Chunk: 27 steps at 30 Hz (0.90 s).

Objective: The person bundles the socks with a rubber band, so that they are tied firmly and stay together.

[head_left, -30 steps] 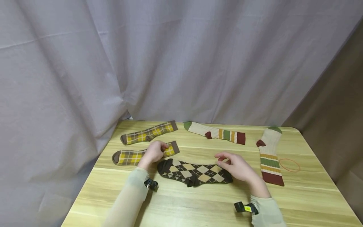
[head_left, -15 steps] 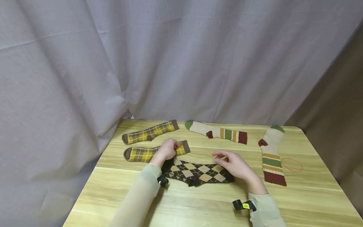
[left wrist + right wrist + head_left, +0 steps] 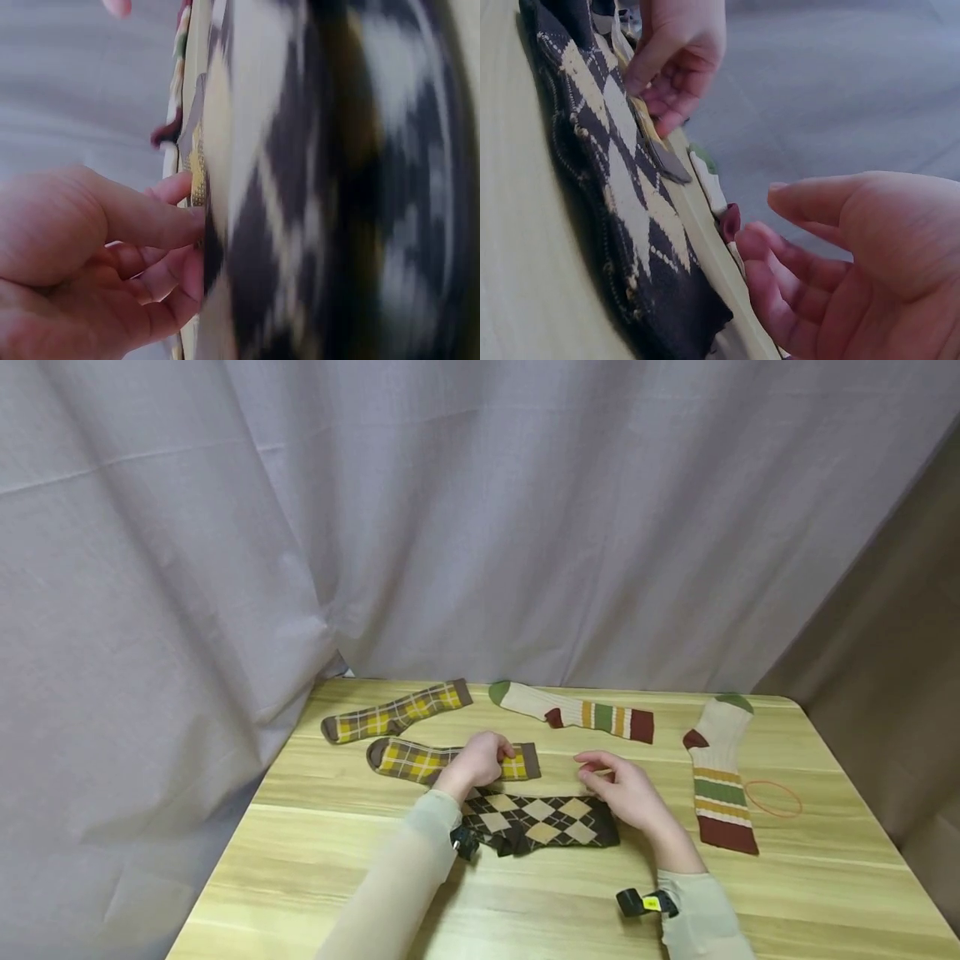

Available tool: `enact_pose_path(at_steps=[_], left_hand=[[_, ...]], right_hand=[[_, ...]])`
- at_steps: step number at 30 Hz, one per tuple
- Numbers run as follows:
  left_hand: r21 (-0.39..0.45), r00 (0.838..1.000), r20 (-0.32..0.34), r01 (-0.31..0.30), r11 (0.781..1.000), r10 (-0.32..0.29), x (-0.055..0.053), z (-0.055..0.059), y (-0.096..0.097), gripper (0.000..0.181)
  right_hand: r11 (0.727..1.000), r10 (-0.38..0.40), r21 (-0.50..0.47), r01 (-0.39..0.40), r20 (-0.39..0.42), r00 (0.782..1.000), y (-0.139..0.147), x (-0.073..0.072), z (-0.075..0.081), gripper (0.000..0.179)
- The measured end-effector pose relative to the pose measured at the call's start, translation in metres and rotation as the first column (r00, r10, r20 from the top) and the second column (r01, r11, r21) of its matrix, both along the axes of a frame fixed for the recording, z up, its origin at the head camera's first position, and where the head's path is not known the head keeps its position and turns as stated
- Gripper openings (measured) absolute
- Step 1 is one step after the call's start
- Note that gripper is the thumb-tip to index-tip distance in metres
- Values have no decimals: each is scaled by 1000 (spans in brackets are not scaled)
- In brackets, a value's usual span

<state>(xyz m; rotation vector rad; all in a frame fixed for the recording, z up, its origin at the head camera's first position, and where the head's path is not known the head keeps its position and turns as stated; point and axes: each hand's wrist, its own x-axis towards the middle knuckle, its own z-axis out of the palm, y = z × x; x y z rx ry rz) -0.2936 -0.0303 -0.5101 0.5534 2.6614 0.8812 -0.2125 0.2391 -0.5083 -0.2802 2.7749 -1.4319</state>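
Observation:
My left hand [image 3: 480, 762] pinches a brown-and-yellow plaid sock [image 3: 405, 761] close to its brown cuff, thumb against fingertips in the left wrist view. Part of that sock is hidden under the hand. Just in front lies a dark argyle sock [image 3: 542, 822] with cream diamonds, its toe end covered by my left wrist. Over the argyle sock's right end hovers my right hand [image 3: 628, 793], fingers loosely bent and thumb apart, holding nothing. In the right wrist view, the argyle sock [image 3: 622, 172] runs along the table beside the pinching left hand [image 3: 682, 64].
A second plaid sock [image 3: 397, 712] lies at the back left of the wooden table [image 3: 247, 877]. One cream striped sock [image 3: 573, 706] lies at the back middle, another striped sock [image 3: 718, 777] at the right. Beside it is a thin orange loop [image 3: 800, 803]. A grey curtain [image 3: 525, 527] hangs behind.
My left hand has slid the front plaid sock to the right, along the back of the argyle sock. The right hand has stayed nearly in place.

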Motion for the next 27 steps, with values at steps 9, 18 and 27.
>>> enact_pose_path(at_steps=[9,18,27], left_hand=[[58,996,-71,57,997,-53,10,-10,40,47],[128,998,-66,32,991,-24,15,-15,65,50],[135,997,-76,44,990,-34,16,-17,76,52]], right_hand=[[997,-74,-4,74,67,995,4,0,-8,34],[990,-122,-56,130,123,985,8,-3,-12,41],[985,-147,-66,163,195,970,10,-4,-13,46]])
